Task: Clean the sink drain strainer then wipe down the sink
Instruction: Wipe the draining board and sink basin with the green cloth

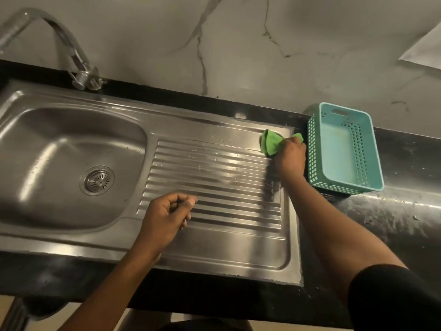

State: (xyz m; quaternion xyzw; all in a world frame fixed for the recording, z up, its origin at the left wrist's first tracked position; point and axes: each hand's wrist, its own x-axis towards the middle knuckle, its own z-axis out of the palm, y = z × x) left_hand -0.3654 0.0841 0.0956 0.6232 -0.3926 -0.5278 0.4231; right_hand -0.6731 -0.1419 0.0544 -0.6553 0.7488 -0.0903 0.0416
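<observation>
A stainless steel sink [35, 144] with a ribbed drainboard [214, 177] fills the counter. The round metal drain strainer [98, 180] sits seated in the bowl's drain. My right hand [290, 161] grips a crumpled green cloth [270, 140] and presses it on the drainboard's far right corner. My left hand [167, 216] hovers over the near ribs of the drainboard, fingers loosely curled, holding nothing.
A teal perforated plastic basket [343, 149] stands empty on the black counter [393, 211] just right of my right hand. A chrome tap [78, 68] arches over the bowl at the back left. A marble wall rises behind.
</observation>
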